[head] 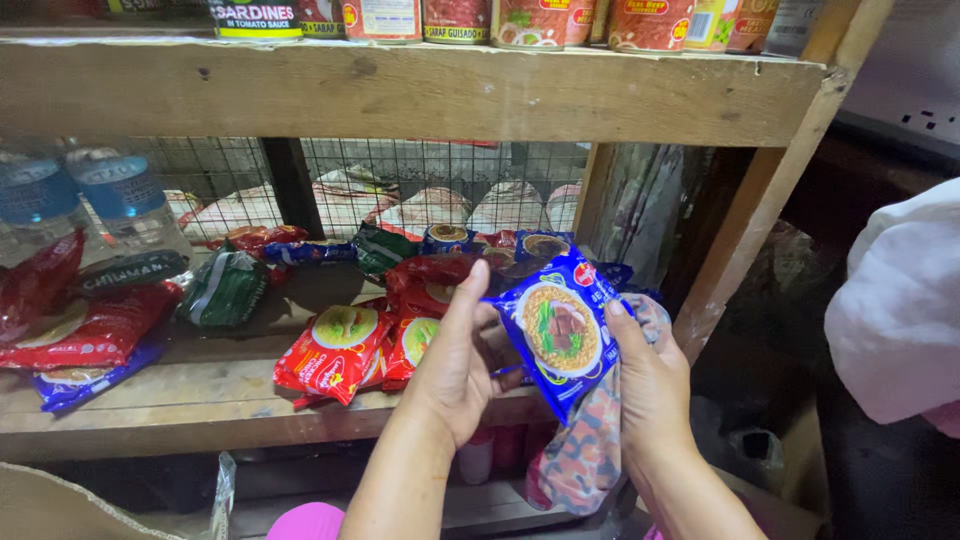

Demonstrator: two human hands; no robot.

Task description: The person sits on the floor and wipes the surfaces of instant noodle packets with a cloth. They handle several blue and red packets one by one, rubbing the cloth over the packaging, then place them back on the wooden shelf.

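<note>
Centre-right of the frame, in front of the wooden shelf (200, 415): both hands hold one blue instant-noodle packet (555, 335) up off the shelf, face toward the camera, tilted with its top corner leaning right. Left hand (455, 365) grips the packet's left edge, fingers (470, 300) curled around it and thumb at the lower edge. Right hand (650, 385) closes on the right edge, fingertips over the front; a patterned cloth (585, 455) hangs from the same hand, pinned under the palm, likely so both hands stay usable. Held this way the printed front is readable, which fits an inspection grip. On the shelf behind, left of centre, lie red noodle packets (335, 355), overlapping and flat; further back a row of mixed packets rests against wire mesh (400, 180). Two water bottles (125, 205) stand upper left. Cans (540, 22) line the top shelf. White fabric (900, 300) intrudes at right edge.
</note>
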